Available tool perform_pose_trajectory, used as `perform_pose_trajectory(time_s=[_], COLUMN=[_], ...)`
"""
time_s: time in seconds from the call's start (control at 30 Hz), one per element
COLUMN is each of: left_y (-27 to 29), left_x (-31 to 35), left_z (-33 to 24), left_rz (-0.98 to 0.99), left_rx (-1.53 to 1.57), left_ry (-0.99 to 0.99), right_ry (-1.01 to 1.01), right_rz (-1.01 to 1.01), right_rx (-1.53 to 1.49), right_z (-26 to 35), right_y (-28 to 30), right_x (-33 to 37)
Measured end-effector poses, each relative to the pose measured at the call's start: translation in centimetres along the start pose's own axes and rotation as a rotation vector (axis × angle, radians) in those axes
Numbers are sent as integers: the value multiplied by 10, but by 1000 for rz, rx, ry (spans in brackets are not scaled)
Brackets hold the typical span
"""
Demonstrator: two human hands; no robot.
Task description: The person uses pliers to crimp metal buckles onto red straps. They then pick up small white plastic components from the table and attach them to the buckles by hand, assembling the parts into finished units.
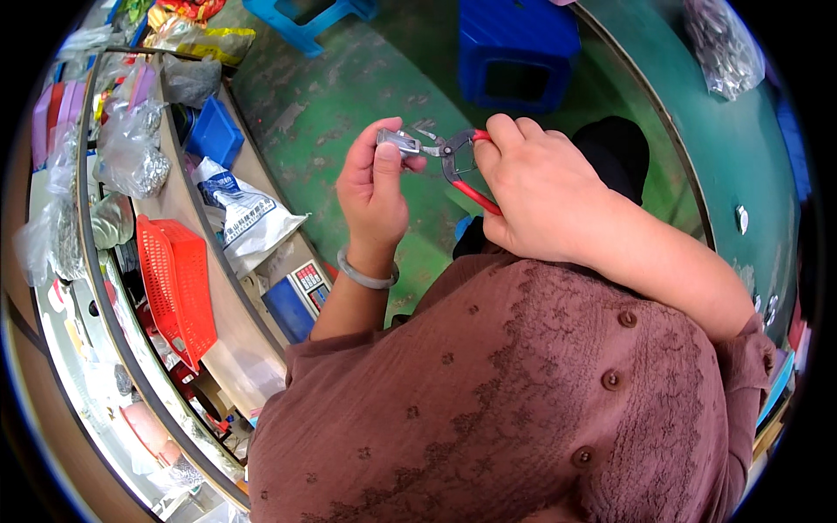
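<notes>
Filling a clear bag, silvery pieces gleam (right hand grips pliers).

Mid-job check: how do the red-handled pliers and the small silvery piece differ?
Colour: the pliers have red handles and a dark head; the silvery piece is bright and shiny.
Shape: the pliers have two handles spread apart; the silvery piece is compact and blocky.
Hold: the right hand grips the pliers; the left hand pinches the silvery piece.
Shared: both are held above the green floor.
</notes>
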State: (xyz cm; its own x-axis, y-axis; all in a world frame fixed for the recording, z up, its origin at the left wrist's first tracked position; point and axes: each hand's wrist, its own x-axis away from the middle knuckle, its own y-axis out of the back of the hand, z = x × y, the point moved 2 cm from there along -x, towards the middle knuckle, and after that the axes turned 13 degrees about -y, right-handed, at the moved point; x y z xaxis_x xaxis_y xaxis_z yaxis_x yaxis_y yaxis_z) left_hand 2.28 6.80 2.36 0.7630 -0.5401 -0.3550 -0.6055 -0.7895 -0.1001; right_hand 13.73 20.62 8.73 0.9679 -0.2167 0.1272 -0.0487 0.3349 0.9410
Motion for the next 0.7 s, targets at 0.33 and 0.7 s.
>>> perform_pose_trajectory(time_s=[0.33,0.7], left_y=[-1,-3], left_x=[-1,-2], left_z=[-7,-17], left_rz=[-14,18], left_rx=[-69,-166], left_ry=[-77,-158], right_ry=[21,48], right_rz=[-42,-134], right_rx=[62,192], right_z=[2,5], right_y=[3,2], right_x=[2,3])
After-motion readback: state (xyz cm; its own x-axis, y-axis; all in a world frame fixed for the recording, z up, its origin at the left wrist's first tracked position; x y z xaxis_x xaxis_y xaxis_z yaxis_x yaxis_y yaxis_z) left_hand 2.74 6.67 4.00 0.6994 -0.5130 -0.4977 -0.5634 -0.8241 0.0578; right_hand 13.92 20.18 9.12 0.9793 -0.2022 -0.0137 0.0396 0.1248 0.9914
